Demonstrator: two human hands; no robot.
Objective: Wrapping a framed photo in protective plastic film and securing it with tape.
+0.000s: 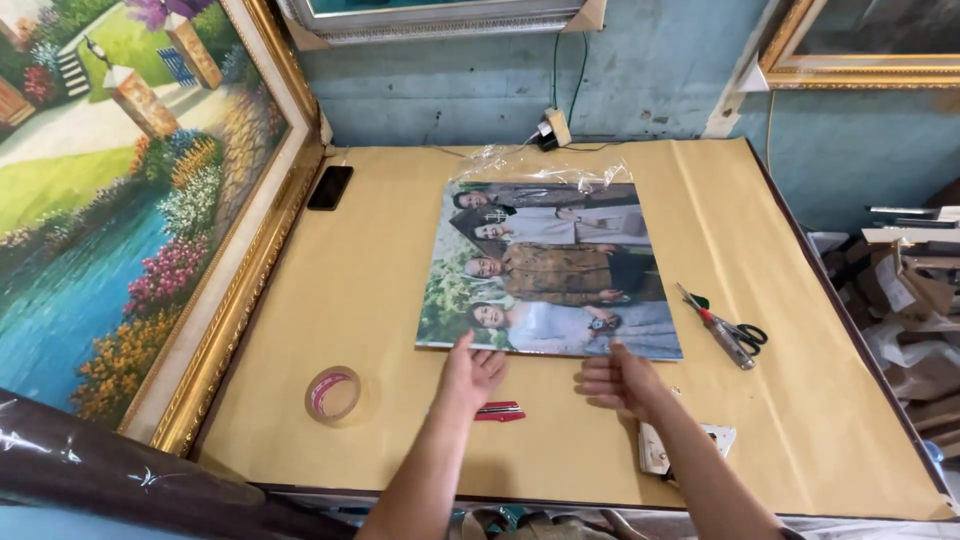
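Observation:
A large printed group photograph [550,270] lies flat on a table covered with tan paper [380,270], with clear plastic wrap bunched at its far edge. My left hand [470,375] rests open with its fingertips on the photograph's near edge, left of centre. My right hand [620,378] lies open at the same edge, further right, fingers touching the print. A red-and-black utility knife [500,411] sits on the paper just below my left hand.
A roll of clear tape [333,394] lies at the near left. Scissors and a red-handled tool [728,332] lie right of the photograph. A black phone [330,187] sits at the far left. A gold-framed landscape painting [150,200] leans along the left. Clutter stands off the right edge.

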